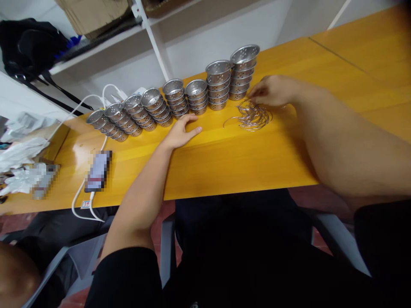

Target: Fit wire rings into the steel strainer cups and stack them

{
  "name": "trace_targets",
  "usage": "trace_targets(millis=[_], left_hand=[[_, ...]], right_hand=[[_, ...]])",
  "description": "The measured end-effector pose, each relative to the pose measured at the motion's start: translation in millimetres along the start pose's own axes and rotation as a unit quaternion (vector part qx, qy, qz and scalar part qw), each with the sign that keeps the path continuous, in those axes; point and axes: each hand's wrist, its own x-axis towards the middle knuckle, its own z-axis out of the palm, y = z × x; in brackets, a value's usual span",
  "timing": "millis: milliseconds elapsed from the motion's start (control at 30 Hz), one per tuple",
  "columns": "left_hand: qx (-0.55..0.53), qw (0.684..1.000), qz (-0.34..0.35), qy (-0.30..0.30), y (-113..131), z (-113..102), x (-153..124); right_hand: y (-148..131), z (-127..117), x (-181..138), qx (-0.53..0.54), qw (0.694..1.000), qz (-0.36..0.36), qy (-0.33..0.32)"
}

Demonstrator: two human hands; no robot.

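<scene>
My left hand (pixel 182 132) rests on the table with thumb and fingers apart, holding nothing, just in front of the stacked metal cups. At the upper edge of a loose pile of thin curved metal wires (pixel 256 117), my right hand (pixel 269 90) has its fingers bent together; what is between the fingertips is too small to make out. Perforated metal cups stand in several nested stacks along the back of the table. The tallest stack (pixel 241 77) is right beside my right fingertips, and a shorter stack (pixel 176 100) rises behind my left hand.
On the yellow wooden table (pixel 224 162), a phone (pixel 98 171) lies at the left beside a white cable (pixel 77 199). White plastic bags (pixel 19 154) sit farther left. Shelving (pixel 154 38) borders the back edge. Another person's leg and head show at the lower left.
</scene>
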Motion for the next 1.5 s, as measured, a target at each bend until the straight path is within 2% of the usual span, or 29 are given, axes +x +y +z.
trace_targets(millis=[133,267,400,500,567,667,733,833,900,1033,1100,1200,1400,1500], left_hand=[[0.007,1.000,0.000,0.000,-0.5,-0.3,0.2],[0.005,1.000,0.003,-0.003,-0.5,-0.4,0.4],[0.002,1.000,-0.001,-0.003,-0.8,0.3,0.4],[0.000,1.000,-0.005,0.000,0.3,0.4,-0.1],[-0.003,1.000,-0.005,0.000,1.9,0.1,-0.9],[-0.009,1.000,-0.004,0.002,4.5,0.3,-1.6],[-0.011,1.000,-0.003,0.004,5.6,1.6,-1.1],[-0.024,1.000,-0.001,0.011,8.2,2.9,0.3],[-0.027,0.999,-0.009,0.022,13.4,-0.7,-0.3],[0.057,0.995,-0.072,0.047,33.3,-26.2,-10.6],[0.141,0.977,-0.136,0.079,40.9,-42.9,-18.1],[0.182,0.954,-0.212,0.106,38.0,-59.0,-24.1],[0.126,0.967,-0.173,0.135,4.7,-51.6,-14.4],[0.123,0.973,-0.152,0.121,4.5,-46.5,-11.4]], right_hand=[[-3.9,-7.2,-4.4,0.021,0.999,-0.023,-0.043],[1.8,-10.3,-4.3,0.005,0.997,-0.010,-0.071],[-0.9,-6.9,-1.7,-0.020,1.000,-0.011,-0.016],[-16.5,-3.3,-5.9,-0.023,0.997,-0.073,0.032],[-33.7,3.1,-11.1,-0.009,0.988,-0.149,0.030],[-63.3,24.3,-16.3,0.021,0.962,-0.269,0.029],[-79.6,44.4,-15.5,0.041,0.951,-0.303,0.031],[-91.9,71.4,-9.4,0.069,0.948,-0.303,0.071],[-92.4,80.6,-5.2,0.075,0.949,-0.292,0.089],[-86.0,77.8,-3.2,0.088,0.954,-0.266,0.108],[-82.9,72.6,-4.4,0.087,0.957,-0.250,0.119],[-79.4,69.3,-4.2,0.080,0.963,-0.215,0.138],[-71.3,81.1,15.3,0.083,0.964,-0.199,0.155],[-72.2,84.0,21.7,0.071,0.966,-0.200,0.148]])
